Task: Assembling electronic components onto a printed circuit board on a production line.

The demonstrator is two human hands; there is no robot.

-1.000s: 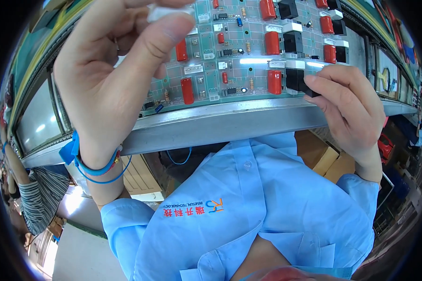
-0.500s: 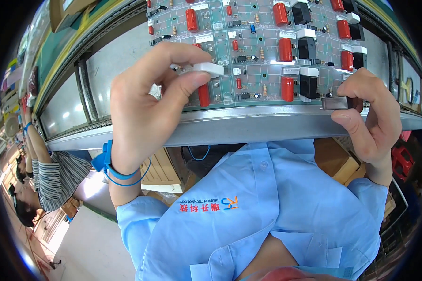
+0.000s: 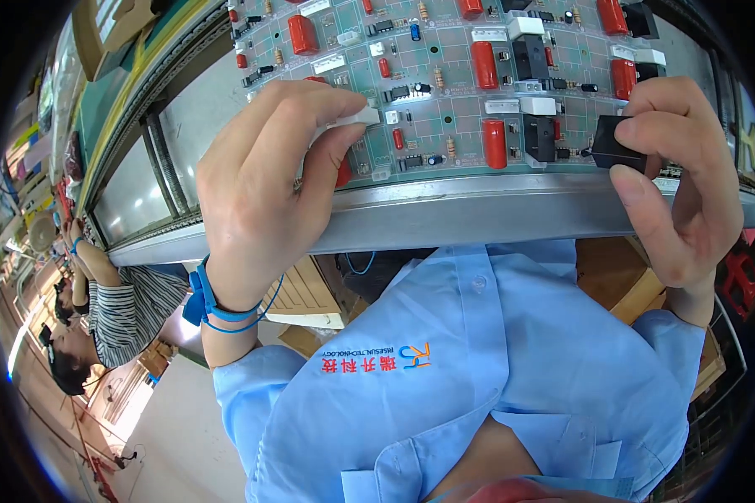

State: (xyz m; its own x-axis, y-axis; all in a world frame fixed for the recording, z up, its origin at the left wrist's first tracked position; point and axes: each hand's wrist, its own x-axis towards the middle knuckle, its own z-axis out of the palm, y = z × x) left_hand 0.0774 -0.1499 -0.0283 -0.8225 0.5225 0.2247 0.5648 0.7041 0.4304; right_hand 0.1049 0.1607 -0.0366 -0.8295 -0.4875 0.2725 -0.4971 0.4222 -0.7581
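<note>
My left hand (image 3: 264, 172) is closed, pinching a small white rectangular block (image 3: 363, 117) between thumb and forefinger over the left part of the circuit boards (image 3: 428, 138). A blue strap (image 3: 214, 310) with a thin blue cord is round my left wrist. Between my right thumb and fingers is a black box-shaped component (image 3: 617, 143), held by my right hand (image 3: 684, 172) at the boards' near right edge. Similar black boxes (image 3: 538, 138), white blocks (image 3: 538, 106) and red cylindrical components (image 3: 495, 144) sit upright on the boards. My left fingers hide part of the board under them.
A metal rail (image 3: 445, 210) runs along the near side of the boards, between them and my body. An open cardboard box (image 3: 625, 281) is below the rail on the right. Another person in a striped shirt (image 3: 138, 306) is at the far left.
My right hand has moved up and turned the black component, so a broader face shows. The boards and the left hand's white block appear farther left in view. Both hands keep their holds.
</note>
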